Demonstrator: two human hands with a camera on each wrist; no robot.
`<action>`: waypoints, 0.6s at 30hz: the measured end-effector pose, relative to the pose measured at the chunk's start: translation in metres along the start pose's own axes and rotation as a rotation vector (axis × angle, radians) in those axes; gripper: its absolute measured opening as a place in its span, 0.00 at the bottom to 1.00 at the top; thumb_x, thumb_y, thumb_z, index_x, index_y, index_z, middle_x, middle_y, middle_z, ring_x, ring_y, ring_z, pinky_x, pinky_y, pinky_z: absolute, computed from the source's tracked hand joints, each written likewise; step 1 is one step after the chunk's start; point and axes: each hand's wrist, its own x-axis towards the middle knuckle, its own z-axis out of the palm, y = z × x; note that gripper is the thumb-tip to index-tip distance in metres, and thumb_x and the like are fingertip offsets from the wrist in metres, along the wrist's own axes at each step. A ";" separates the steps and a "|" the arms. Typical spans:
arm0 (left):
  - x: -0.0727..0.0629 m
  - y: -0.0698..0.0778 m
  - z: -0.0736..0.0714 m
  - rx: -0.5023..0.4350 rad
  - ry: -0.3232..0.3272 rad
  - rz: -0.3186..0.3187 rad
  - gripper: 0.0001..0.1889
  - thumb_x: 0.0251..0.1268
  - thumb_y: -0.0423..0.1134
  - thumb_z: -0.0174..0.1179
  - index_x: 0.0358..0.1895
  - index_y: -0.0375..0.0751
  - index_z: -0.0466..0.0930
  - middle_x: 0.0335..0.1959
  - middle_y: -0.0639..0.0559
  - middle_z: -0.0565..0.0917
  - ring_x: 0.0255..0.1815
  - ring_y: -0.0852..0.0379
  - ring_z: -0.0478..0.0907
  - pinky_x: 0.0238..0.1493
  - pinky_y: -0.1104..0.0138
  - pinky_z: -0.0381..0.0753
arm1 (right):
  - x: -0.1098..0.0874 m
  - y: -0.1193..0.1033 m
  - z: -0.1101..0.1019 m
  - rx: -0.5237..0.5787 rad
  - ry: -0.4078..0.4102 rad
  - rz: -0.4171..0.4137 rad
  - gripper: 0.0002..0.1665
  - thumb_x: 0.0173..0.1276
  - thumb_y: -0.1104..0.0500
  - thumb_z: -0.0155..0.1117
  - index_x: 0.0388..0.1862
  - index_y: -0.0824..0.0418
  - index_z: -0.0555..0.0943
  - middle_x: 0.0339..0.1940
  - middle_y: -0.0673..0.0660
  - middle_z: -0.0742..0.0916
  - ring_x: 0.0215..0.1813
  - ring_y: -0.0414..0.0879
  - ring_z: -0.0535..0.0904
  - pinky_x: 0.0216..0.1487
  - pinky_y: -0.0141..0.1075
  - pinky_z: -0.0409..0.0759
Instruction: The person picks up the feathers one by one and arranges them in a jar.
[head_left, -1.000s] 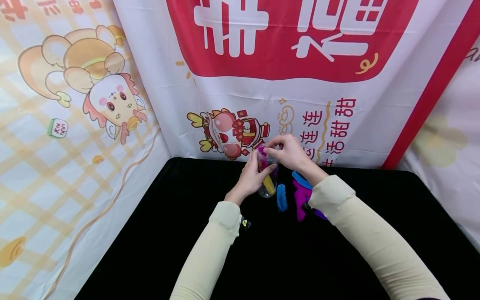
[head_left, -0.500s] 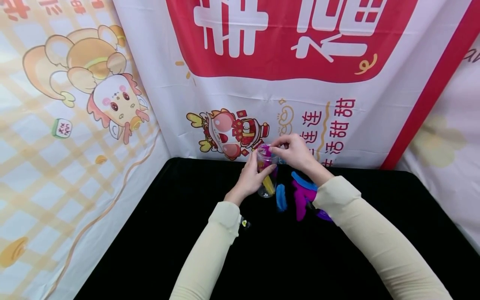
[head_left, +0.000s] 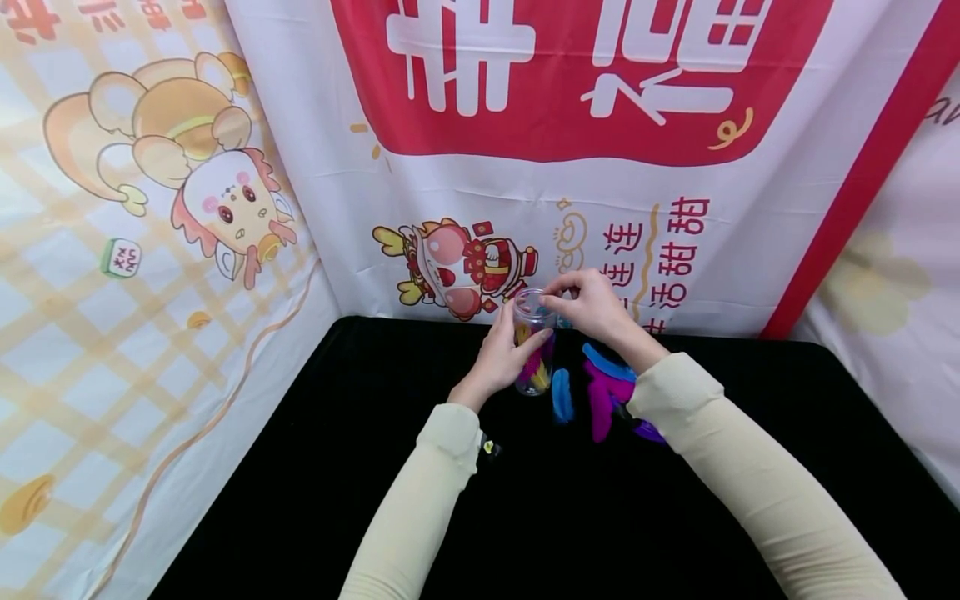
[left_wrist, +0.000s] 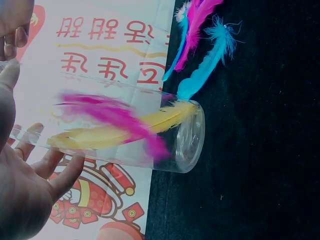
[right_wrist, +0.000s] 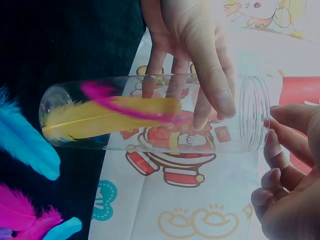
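Note:
My left hand grips a clear plastic jar, which stands upright near the back of the black table. Its mouth is uncovered, with no lid on it. Inside lie a yellow feather and a magenta feather, crossing each other. At the jar's rim hovers my right hand, thumb and index fingertips slightly apart by the threaded neck, no feather between them. Just right of the jar lies a blue feather. Beyond it are magenta feathers, partly under the right forearm, with another blue feather.
A purple feather and a dark one lie by the right cuff. A small black item with a yellow mark shows at the left cuff. The printed cloth backdrop rises right behind the table.
The magenta feather has left the right fingers and dropped down into the jar beside the yellow one. The right hand has shifted slightly right at the mouth; the left hand has stayed put.

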 end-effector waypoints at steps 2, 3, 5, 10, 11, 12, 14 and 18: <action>0.000 0.000 0.000 0.007 0.000 -0.007 0.42 0.72 0.64 0.58 0.80 0.54 0.50 0.73 0.48 0.65 0.74 0.47 0.67 0.72 0.49 0.68 | 0.000 0.001 0.000 0.000 -0.003 0.004 0.11 0.71 0.55 0.71 0.43 0.60 0.91 0.34 0.57 0.88 0.26 0.48 0.69 0.27 0.38 0.69; 0.000 0.000 0.000 0.012 0.000 -0.010 0.42 0.71 0.65 0.57 0.80 0.54 0.50 0.73 0.48 0.64 0.74 0.48 0.66 0.72 0.48 0.67 | 0.000 0.001 -0.001 0.003 -0.006 0.009 0.10 0.71 0.55 0.71 0.43 0.60 0.91 0.34 0.57 0.88 0.26 0.48 0.69 0.26 0.38 0.69; 0.000 0.000 0.000 0.013 -0.001 -0.016 0.43 0.71 0.65 0.57 0.80 0.54 0.50 0.74 0.49 0.64 0.75 0.49 0.65 0.72 0.48 0.67 | -0.001 0.001 -0.001 0.007 -0.012 0.015 0.09 0.71 0.55 0.70 0.43 0.59 0.91 0.34 0.56 0.87 0.25 0.49 0.70 0.25 0.39 0.69; 0.000 0.000 0.000 -0.004 -0.010 -0.019 0.43 0.71 0.65 0.58 0.81 0.55 0.50 0.75 0.49 0.63 0.76 0.50 0.64 0.73 0.48 0.66 | -0.002 0.002 -0.003 0.017 -0.030 0.017 0.09 0.72 0.55 0.70 0.43 0.58 0.90 0.38 0.55 0.88 0.30 0.50 0.76 0.28 0.40 0.75; -0.001 0.000 0.000 -0.007 -0.011 -0.019 0.42 0.71 0.64 0.58 0.81 0.55 0.50 0.75 0.50 0.63 0.76 0.50 0.64 0.73 0.48 0.66 | -0.003 0.002 -0.003 0.015 -0.033 0.014 0.09 0.72 0.55 0.70 0.43 0.57 0.90 0.39 0.55 0.88 0.32 0.50 0.77 0.30 0.40 0.77; -0.001 0.000 -0.001 -0.010 -0.012 -0.018 0.42 0.72 0.64 0.58 0.81 0.55 0.50 0.75 0.49 0.63 0.76 0.49 0.64 0.73 0.48 0.66 | -0.003 0.002 -0.004 0.016 -0.036 0.012 0.09 0.72 0.54 0.69 0.43 0.57 0.90 0.40 0.55 0.88 0.35 0.50 0.78 0.31 0.41 0.78; -0.001 0.001 -0.001 -0.011 -0.014 -0.016 0.42 0.72 0.63 0.58 0.80 0.55 0.50 0.75 0.50 0.63 0.76 0.49 0.63 0.73 0.47 0.66 | -0.004 0.001 -0.006 0.017 -0.041 0.007 0.09 0.72 0.54 0.69 0.43 0.57 0.90 0.40 0.56 0.88 0.38 0.50 0.79 0.34 0.42 0.79; 0.000 0.002 -0.001 -0.012 -0.016 -0.015 0.41 0.73 0.63 0.58 0.80 0.55 0.50 0.75 0.49 0.63 0.76 0.50 0.64 0.73 0.48 0.66 | -0.005 0.002 -0.009 0.012 -0.040 0.003 0.09 0.72 0.54 0.70 0.43 0.58 0.90 0.42 0.56 0.88 0.42 0.50 0.79 0.38 0.44 0.79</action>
